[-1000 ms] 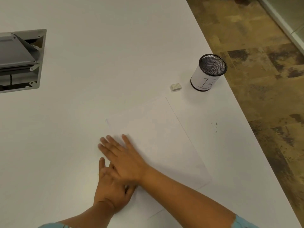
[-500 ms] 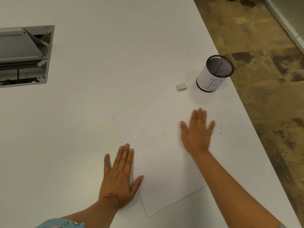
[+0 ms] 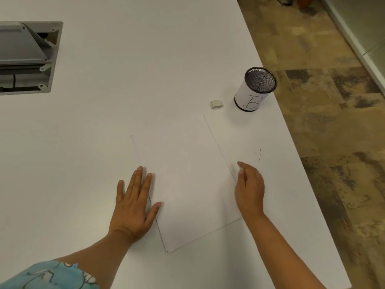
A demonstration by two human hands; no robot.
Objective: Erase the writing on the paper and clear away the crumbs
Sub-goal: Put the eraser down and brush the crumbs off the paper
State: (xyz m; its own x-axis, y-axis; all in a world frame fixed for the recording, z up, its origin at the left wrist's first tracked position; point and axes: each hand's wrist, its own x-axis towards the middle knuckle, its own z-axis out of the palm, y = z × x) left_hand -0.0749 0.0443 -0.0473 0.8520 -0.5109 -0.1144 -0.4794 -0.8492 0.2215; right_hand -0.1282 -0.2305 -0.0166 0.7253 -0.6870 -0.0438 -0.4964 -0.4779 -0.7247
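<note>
Head view shows me the paper (image 3: 187, 180) lying flat on the white bench (image 3: 125, 101), turned a little, and I see no writing on it. My left hand (image 3: 133, 207) lies flat with the fingers (image 3: 138, 180) spread, over the left edge of the sheet, and it holds nothing. My right hand (image 3: 249, 188) is just beside the right edge, fingers loosely curled and empty as far as I can tell. A few dark crumbs (image 3: 259, 154) lie on the bench beyond the right hand, near the bench edge. The eraser (image 3: 216, 104) sits beyond the paper, beside the mesh cup (image 3: 255, 89) marked B.

I judge the erasing is done and the crumbs remain. The risk: a wide sweep can push the crumbs back onto the paper, or smear them. If the left hand lifts, the sheet can slide. A careless stroke forward may knock the cup.
</note>
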